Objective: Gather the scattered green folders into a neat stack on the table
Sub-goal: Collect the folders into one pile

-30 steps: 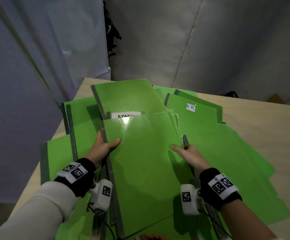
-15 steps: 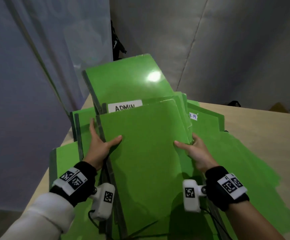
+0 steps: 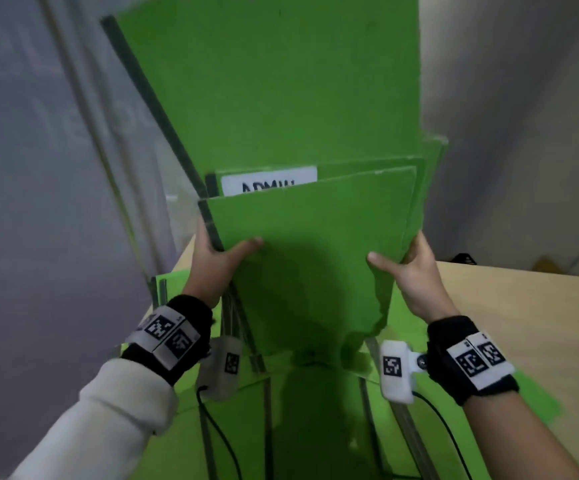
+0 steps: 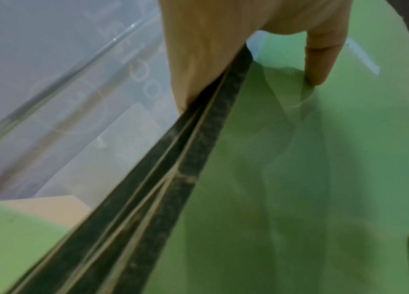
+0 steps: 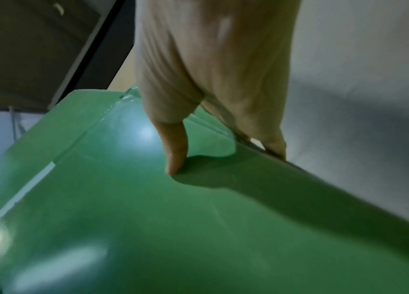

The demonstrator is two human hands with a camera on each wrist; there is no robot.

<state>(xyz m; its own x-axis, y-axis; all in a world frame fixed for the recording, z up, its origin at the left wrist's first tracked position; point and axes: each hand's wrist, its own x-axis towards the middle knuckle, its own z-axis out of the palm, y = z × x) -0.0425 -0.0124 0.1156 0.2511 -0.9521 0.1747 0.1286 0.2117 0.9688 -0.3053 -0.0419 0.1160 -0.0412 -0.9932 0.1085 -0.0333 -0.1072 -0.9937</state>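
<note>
A bundle of green folders point(image 3: 308, 237) stands tilted upright in front of me, held between both hands. One folder in it bears a white label reading ADMIN point(image 3: 269, 180). My left hand point(image 3: 218, 258) grips the bundle's left spine edge, thumb on the front cover. The dark spines point(image 4: 193, 159) run between its thumb and fingers in the left wrist view. My right hand point(image 3: 409, 268) grips the right edge, thumb point(image 5: 175, 151) pressed on the front cover point(image 5: 198, 228). More green folders point(image 3: 315, 427) lie flat on the wooden table point(image 3: 523, 323) under the bundle.
A grey curtain point(image 3: 38, 168) hangs close on the left and a grey wall point(image 3: 523, 133) stands behind. Bare wooden table top extends to the right. Small dark and yellow objects point(image 3: 468, 259) sit at the table's far edge.
Both hands have lifted and tipped the bundle of folders from lying on the pile to standing nearly upright. The bundle now fills the upper middle of the head view.
</note>
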